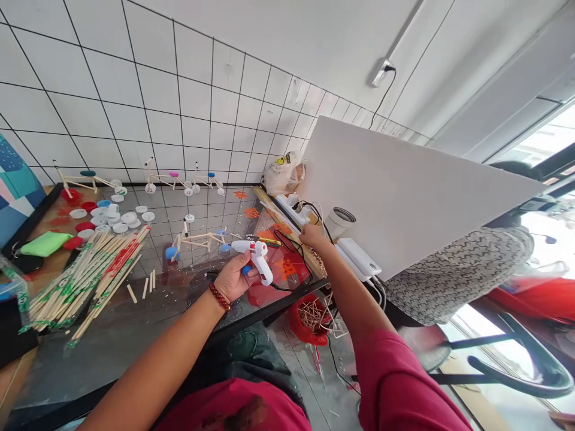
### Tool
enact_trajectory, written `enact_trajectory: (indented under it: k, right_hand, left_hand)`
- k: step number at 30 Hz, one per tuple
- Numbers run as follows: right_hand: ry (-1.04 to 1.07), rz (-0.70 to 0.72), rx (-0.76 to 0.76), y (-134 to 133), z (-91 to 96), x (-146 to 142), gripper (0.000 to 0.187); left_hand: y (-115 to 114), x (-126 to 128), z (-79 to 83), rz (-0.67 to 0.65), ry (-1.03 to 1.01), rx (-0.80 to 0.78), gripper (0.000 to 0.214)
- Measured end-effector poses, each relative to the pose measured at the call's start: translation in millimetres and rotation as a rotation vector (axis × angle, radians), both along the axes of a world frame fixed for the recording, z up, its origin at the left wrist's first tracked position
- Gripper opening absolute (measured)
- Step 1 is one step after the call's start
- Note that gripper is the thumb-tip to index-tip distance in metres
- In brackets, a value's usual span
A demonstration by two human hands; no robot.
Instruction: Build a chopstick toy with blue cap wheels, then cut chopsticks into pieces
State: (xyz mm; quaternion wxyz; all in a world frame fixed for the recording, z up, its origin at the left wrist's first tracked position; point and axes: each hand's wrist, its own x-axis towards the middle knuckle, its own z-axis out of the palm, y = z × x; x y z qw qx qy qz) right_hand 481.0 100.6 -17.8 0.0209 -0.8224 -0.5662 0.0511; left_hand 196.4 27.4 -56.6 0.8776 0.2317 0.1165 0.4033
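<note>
My left hand (236, 278) is closed around a white hot glue gun (258, 257) over the front of the glass-topped table. A blue bottle cap (246, 269) shows by its fingers. My right hand (313, 235) reaches to the right edge of the table, beside a white power strip (291, 206) and dark cords. Its fingers look pinched together; whatever is in them is hidden. Left of the glue gun stands a small bicycle model made of sticks (197, 240), with blue caps at its base. A yellow utility knife (269, 242) lies just behind the gun.
Bundled wooden sticks (94, 275) and loose bottle caps (121, 221) cover the left side. Several stick bicycles (168, 179) line the tiled wall. A white board (404, 191) leans at right, near a white adapter box (359, 257). Below hangs a red bag (309, 320) of scraps.
</note>
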Motion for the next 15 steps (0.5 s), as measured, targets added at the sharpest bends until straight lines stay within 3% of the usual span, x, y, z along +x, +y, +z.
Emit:
enact_trajectory:
  k: [4,8,12,15]
  right_hand:
    - [0.054,0.026,0.173,-27.9,8.1,-7.3,0.026]
    - [0.162,0.096,0.264,-43.8,0.6,-29.5,0.026]
    - [0.189,0.106,0.265,-26.6,-10.9,-46.9,0.018]
    - [0.147,0.059,0.241,-6.1,-13.4,-44.8,0.016]
  left_hand:
    - [1.3,1.1,-2.1,0.025,0.000,0.001,0.045]
    - [3.1,1.7,-6.7,0.039,0.012,-0.011,0.046]
    - [4.5,1.5,-8.8,0.054,0.025,-0.008,0.041]
    - [5.2,1.0,-8.4,0.068,0.032,0.004,0.041]
